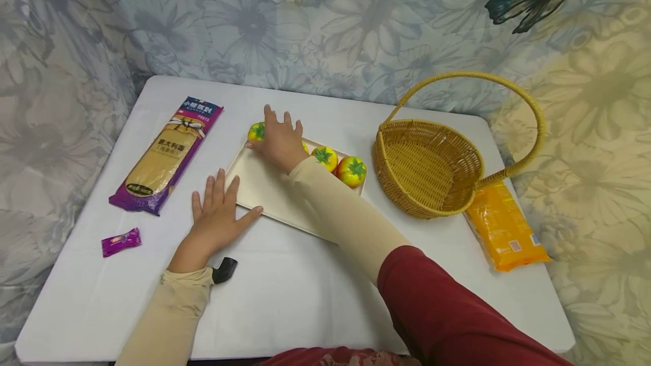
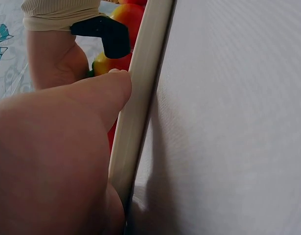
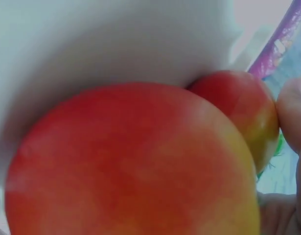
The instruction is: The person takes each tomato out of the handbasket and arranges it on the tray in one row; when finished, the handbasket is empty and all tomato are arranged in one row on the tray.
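Note:
Along the far side of a cream rectangular tray sit several red-and-yellow tomatoes with green leafy tops. My right hand reaches across the tray over this row, fingers spread, and hides part of it. The thumb is close beside the leftmost tomato; in the right wrist view a thumb is right at a smaller-looking tomato, behind a large near one. My left hand rests, fingers spread, at the tray's near left corner, its thumb over the rim.
A pasta packet and a small purple wrapped candy lie on the left of the white table. A wicker basket with a tall handle stands right of the tray, beside an orange packet.

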Tool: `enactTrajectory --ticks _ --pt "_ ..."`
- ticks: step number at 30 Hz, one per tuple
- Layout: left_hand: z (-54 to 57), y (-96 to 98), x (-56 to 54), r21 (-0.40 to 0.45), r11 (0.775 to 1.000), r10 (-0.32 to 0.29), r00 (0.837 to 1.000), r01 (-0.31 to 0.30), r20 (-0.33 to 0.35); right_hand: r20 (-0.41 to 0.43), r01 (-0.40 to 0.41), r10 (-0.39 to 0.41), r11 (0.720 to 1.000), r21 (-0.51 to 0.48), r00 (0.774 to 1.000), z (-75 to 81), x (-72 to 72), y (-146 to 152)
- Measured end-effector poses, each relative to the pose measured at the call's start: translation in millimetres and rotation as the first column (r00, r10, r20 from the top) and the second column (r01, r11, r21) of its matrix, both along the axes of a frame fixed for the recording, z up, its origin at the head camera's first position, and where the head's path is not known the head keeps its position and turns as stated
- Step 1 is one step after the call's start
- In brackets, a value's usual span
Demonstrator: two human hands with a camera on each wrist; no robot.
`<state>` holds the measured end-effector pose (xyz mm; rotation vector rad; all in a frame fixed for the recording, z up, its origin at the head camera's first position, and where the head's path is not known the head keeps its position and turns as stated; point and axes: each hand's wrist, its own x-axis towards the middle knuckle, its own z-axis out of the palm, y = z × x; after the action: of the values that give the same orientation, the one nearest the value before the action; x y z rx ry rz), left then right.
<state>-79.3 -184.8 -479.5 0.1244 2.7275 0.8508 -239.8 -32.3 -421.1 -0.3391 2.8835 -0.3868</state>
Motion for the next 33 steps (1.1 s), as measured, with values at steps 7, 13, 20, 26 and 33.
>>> enactTrajectory --ticks 7,13,20,26,33 --pt "-6.6 5.3 -4.2 -0.006 0.999 -0.034 0.999 0.034 0.001 -0.041 -0.016 0.016 1.0 -0.006 0.999 -10.7 1.2 16.4" --pt "-8.3 6.3 -5.5 -0.006 0.999 -0.036 0.999 0.036 0.001 -0.061 -0.032 0.03 0.999 -0.042 0.998 -8.7 5.2 26.4" --pt "-7.7 2.2 -5.9 -0.013 0.999 -0.035 0.999 0.035 0.006 -0.047 -0.016 0.012 0.996 -0.085 0.999 13.9 10.4 36.3" --pt "-7.0 0.1 -3.3 -0.011 1.0 -0.023 1.0 0.024 0.021 -0.016 0.005 -0.007 0.995 -0.102 1.0 31.5 18.2 57.2" --pt "-3.4 -2.0 -0.1 -0.013 1.0 -0.015 0.999 0.015 0.029 -0.102 0.034 -0.049 0.988 -0.149 0.994 49.0 34.5 96.8"
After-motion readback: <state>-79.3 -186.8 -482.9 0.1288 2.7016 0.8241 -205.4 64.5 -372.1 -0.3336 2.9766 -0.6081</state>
